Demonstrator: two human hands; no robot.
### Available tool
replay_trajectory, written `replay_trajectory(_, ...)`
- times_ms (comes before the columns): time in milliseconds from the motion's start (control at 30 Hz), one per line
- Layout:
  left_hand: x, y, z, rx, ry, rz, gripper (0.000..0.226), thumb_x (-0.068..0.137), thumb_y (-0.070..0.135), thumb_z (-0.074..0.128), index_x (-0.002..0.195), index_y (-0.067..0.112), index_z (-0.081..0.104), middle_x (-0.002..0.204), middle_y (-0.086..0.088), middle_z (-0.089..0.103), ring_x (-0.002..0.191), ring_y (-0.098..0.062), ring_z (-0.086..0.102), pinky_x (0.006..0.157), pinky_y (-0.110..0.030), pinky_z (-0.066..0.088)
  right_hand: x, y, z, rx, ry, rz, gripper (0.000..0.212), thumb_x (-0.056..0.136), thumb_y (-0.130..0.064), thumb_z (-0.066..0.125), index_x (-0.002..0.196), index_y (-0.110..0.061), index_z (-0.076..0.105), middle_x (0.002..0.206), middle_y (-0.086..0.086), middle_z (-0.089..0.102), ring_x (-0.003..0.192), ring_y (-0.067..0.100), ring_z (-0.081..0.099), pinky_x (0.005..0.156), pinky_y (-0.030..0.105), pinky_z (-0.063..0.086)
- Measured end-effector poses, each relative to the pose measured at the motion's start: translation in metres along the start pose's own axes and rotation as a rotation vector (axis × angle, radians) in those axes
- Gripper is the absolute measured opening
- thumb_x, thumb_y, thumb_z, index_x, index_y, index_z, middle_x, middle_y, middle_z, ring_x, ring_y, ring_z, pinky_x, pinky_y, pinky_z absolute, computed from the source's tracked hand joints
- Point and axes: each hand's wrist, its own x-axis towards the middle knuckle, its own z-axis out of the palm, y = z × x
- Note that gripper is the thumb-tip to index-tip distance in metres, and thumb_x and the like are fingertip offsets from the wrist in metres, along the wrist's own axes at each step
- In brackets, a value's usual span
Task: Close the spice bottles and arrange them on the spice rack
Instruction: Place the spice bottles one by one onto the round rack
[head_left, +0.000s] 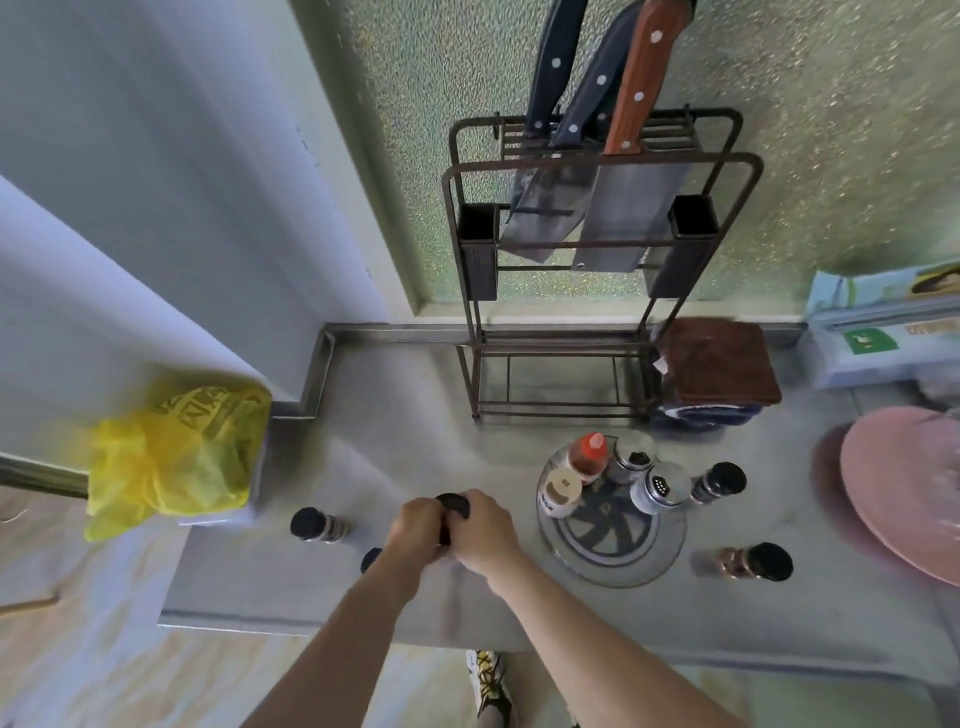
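While both hands meet over the grey worktop (332, 431), the left hand (415, 530) and right hand (485, 532) curl together round one small black-capped spice bottle (453, 505), its cap showing between the fingers near the front-centre edge. Four more black-capped glass bottles stand apart: one left (311, 524), one partly hidden behind the left forearm (370, 560), two right (719, 483) (763, 562). Round clear revolving spice rack (613, 535) sits just right of the hands, carrying a red-capped bottle (589, 457), a beige-lidded jar (560, 491) and silver-topped shakers (657, 486). Dark metal knife stand (587, 270) behind holds cleavers.
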Motion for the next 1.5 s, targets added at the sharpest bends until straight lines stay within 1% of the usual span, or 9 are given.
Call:
replay_trajectory(200,-0.05,0.018,-0.018,-0.06,-0.074,0.239,0.026,0.096,-0.003,0.047,0.095,0.005,0.071,0.096,-0.017,0.068,0.093,-0.025,0.066,0.072,-0.031,0.058,-0.045,-0.02,-0.029,0.116,0.117,-0.143,0.028,0.097,-0.03,0.051,0.123,-0.026,0.061,0.119,-0.001,0.069,0.111,0.023,0.063,0.096,0.042,0.051)
replay_trajectory(400,-0.104,0.038,0.01,0.127,-0.298,0.394,0.026,0.099,0.012,0.051,0.094,0.02,0.074,0.1,-0.007,0.074,0.1,-0.022,0.069,0.081,-0.029,0.056,-0.105,-0.001,-0.088,0.322,0.258,-0.187,0.023,0.096,-0.028,0.06,0.118,-0.034,0.062,0.113,-0.01,0.07,0.107,0.014,0.067,0.096,0.042,0.054)
replay_trajectory(567,-0.106,0.026,0.063,0.291,-0.387,0.289,0.033,0.076,0.033,0.054,0.091,0.011,0.073,0.104,-0.017,0.072,0.101,-0.032,0.069,0.098,-0.05,0.053,-0.106,0.05,-0.115,0.453,0.306,-0.009,0.017,0.088,-0.033,0.067,0.103,-0.039,0.065,0.108,-0.008,0.072,0.105,0.015,0.069,0.096,0.045,0.055)
replay_trajectory(700,-0.091,0.007,0.098,0.269,-0.353,0.106,0.027,0.058,0.023,0.052,0.077,0.013,0.068,0.081,-0.012,0.066,0.083,-0.028,0.062,0.077,-0.042,0.05,-0.079,0.093,-0.109,0.446,0.268,0.071,0.014,0.082,-0.033,0.065,0.095,-0.037,0.063,0.106,-0.001,0.071,0.103,0.022,0.068,0.093,0.05,0.056)
replay_trajectory(967,-0.062,-0.013,0.128,0.138,-0.249,-0.047,0.02,0.071,0.007,0.052,0.086,0.015,0.061,0.093,-0.011,0.063,0.104,-0.031,0.061,0.104,-0.045,0.051,-0.05,0.107,-0.109,0.384,0.226,0.154,0.015,0.096,-0.019,0.059,0.109,-0.025,0.06,0.11,0.004,0.068,0.103,0.025,0.065,0.096,0.048,0.054)
replay_trajectory(1200,-0.052,-0.018,0.131,0.158,-0.139,-0.042,0.008,0.082,0.005,0.052,0.08,0.012,0.057,0.081,-0.01,0.055,0.084,-0.025,0.054,0.091,-0.043,0.053,-0.048,0.101,-0.11,0.301,0.178,0.151,0.03,0.095,-0.03,0.06,0.123,-0.02,0.058,0.123,0.003,0.067,0.11,0.023,0.063,0.097,0.043,0.051)
replay_trajectory(1267,-0.066,-0.014,0.129,0.293,-0.117,0.039,0.009,0.089,0.01,0.051,0.081,0.011,0.055,0.083,-0.007,0.054,0.078,-0.022,0.052,0.076,-0.038,0.044,-0.056,0.098,-0.116,0.267,0.17,0.137,0.038,0.096,-0.037,0.06,0.129,-0.02,0.054,0.126,-0.001,0.064,0.115,0.021,0.061,0.094,0.034,0.049)
replay_trajectory(1400,-0.097,-0.022,0.121,0.441,-0.02,0.382,0.029,0.096,0.024,0.053,0.124,0.027,0.048,0.117,0.008,0.047,0.115,-0.021,0.051,0.098,-0.038,0.043,-0.081,0.113,-0.149,0.21,0.287,0.087,0.036,0.097,-0.038,0.059,0.129,-0.022,0.057,0.123,-0.012,0.063,0.106,0.008,0.062,0.086,0.019,0.043)
replay_trajectory(1500,-0.127,-0.025,0.131,0.381,0.011,0.649,0.03,0.096,0.017,0.055,0.121,0.033,0.055,0.118,0.017,0.056,0.11,-0.007,0.055,0.089,-0.027,0.046,-0.096,0.134,-0.187,0.142,0.479,0.101,0.023,0.097,-0.03,0.06,0.119,-0.023,0.064,0.112,-0.013,0.067,0.086,0.0,0.062,0.072,0.012,0.04)
